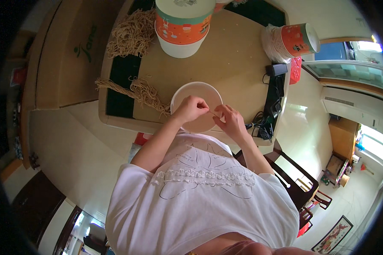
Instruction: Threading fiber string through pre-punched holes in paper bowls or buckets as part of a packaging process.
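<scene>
Over a white paper bucket [200, 89] at the table's near edge, both my hands are closed in a pinch and close together. My left hand [192, 107] grips one end of what looks like a short, thin tan string [212, 112]. The other end is between the fingertips of my right hand [229, 120]. Left of the bucket lies a twisted bundle of tan twine [144, 93], its loose end reaching the bucket's side. A larger heap of twine [132, 34] rests farther back at the left.
Stacked paper buckets in orange and green [183, 32] stand at the table's far side. Another nested stack in plastic wrap [291, 40] is at the far right. Black adapters and cables [276, 85] line the right edge. A large cardboard box [76, 55] stands left of the table.
</scene>
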{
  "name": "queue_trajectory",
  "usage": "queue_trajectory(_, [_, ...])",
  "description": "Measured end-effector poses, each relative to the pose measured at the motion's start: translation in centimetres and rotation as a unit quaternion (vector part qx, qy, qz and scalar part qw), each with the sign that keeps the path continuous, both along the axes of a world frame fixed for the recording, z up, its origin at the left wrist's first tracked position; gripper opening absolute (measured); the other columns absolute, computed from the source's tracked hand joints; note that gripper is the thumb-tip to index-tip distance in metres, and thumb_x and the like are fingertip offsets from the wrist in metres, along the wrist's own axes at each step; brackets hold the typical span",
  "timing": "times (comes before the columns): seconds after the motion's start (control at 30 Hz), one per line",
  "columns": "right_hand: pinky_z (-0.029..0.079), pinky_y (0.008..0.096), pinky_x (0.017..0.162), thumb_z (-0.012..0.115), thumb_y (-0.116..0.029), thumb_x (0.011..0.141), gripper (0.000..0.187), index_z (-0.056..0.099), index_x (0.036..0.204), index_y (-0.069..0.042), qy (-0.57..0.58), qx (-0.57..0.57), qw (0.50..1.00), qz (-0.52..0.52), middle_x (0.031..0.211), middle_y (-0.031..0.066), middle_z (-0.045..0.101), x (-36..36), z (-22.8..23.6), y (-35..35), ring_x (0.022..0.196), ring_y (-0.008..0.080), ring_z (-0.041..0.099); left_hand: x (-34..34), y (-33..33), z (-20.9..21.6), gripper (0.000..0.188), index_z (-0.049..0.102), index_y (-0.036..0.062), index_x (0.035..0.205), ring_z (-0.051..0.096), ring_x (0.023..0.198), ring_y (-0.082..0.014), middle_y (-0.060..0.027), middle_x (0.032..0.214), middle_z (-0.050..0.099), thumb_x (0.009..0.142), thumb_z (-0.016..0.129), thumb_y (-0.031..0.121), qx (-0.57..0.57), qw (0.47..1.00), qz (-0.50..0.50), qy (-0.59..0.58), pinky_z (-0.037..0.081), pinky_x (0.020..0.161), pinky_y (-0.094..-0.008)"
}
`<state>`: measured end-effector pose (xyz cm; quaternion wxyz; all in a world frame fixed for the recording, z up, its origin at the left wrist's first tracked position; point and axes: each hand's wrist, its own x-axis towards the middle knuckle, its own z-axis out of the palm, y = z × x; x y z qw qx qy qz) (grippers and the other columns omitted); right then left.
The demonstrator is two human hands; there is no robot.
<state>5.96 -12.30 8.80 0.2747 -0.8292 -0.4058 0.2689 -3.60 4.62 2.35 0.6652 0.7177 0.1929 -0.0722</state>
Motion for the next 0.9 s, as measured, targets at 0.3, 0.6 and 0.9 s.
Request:
queue_trajectory(0.3, [0.049,0.0384,0.061,0.068,-0.016,0.077,0.035,0.053,0.108,-0.009,0.040,-0.015,0.999,-0.016,0.072,0.0118,0.061,-0.2,-0.9,-0.4,0.066,0.0284,0.062,0.3,-0.7,0.1,0.016,0.068,0.0016,0.082,0.067,0.074,-0.0272,-0.0163,0.078,0.067,0.074,0.072,0.015,0.124,0.991,0.025,0.051,0.051,0.067,-0.0360])
queue_trajectory(0.6, [0.049,0.0371,0.058,0.068,-0.014,0.078,0.042,0.049,0.114,-0.009,0.106,-0.031,0.993,-0.048,0.070,0.0146,0.062,-1.1,-0.3,-0.3,0.062,0.0288,0.063,2.1,-2.8,-1.8,0.008,0.067,0.0038,0.072,0.065,0.072,-0.0348,-0.0192,0.075,0.065,0.067,0.065,0.010,0.290,0.953,-0.059,0.062,0.052,0.065,-0.0439])
queue_trajectory(0.9, [0.050,0.0368,0.059,0.068,-0.013,0.077,0.041,0.048,0.113,-0.009,0.100,-0.022,0.994,-0.049,0.071,0.0145,0.063,-1.4,-0.7,-0.6,0.064,0.0288,0.064,2.0,-3.1,-2.5,0.010,0.066,0.0044,0.075,0.065,0.073,-0.0336,-0.0161,0.075,0.066,0.071,0.064,0.013,0.291,0.954,0.001,0.070,0.052,0.066,-0.0426])
